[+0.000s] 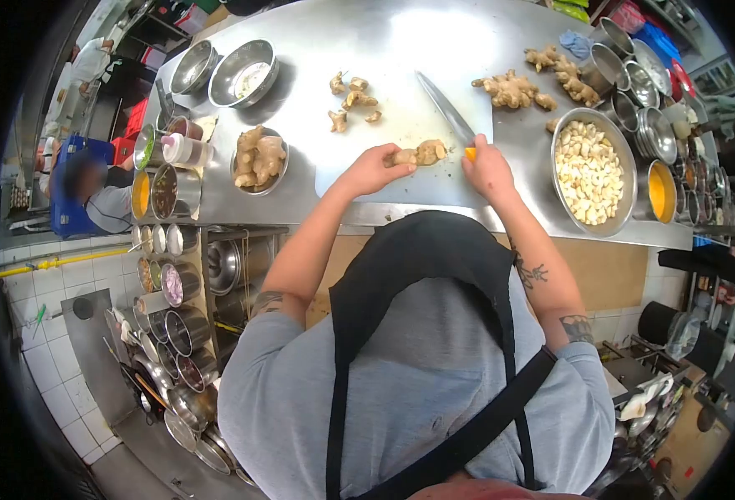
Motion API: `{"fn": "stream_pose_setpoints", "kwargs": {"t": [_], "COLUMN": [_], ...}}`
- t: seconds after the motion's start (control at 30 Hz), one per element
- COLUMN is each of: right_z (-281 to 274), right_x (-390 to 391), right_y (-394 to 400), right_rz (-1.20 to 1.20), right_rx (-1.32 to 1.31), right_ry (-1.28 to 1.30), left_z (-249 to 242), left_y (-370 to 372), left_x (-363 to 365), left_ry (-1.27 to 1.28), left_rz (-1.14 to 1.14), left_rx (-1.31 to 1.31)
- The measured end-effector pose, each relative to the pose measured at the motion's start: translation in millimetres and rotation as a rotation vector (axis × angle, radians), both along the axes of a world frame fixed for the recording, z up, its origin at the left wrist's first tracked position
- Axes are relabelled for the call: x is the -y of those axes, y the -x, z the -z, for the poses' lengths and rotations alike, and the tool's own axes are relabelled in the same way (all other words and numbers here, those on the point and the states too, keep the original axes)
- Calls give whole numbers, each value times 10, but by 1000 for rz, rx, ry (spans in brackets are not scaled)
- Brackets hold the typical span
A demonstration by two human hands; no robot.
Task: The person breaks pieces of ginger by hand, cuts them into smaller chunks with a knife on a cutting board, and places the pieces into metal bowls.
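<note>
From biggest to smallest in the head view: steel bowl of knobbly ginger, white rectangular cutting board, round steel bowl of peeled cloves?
White rectangular cutting board
Round steel bowl of peeled cloves
Steel bowl of knobbly ginger

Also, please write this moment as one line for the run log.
left hand: holding ginger piece | right hand: gripping knife | cutting board: small ginger pieces | right: bowl of peeled garlic
</note>
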State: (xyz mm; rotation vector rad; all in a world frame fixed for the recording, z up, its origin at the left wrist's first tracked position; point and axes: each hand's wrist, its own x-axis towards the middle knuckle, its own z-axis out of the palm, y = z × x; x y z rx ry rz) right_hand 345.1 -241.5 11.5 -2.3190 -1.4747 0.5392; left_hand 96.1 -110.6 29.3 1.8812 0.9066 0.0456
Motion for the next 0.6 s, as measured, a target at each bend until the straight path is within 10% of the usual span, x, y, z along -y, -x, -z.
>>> {"fn": "stream_pose_setpoints", "kwargs": {"t": [0.17, 0.27, 0.37, 0.6], "right_z": [-291, -438, -678, -234], "right_x": [108, 82, -2, -33], "right_y": [95, 35, 148, 221], "right_rz": [-137, -395, -323, -326], "right_rx": [301, -60, -775, -704], "right_ry": [-29, -327, 19, 41], "left_z": [28, 52, -99, -140], "left_y": [6, 6, -69, -217], "left_x": [14, -21, 56, 165], "left_ry": [369, 485, 543, 445], "left_rz": [-38, -17, -18, -10], "left_rx": [141, 177, 242, 230]}}
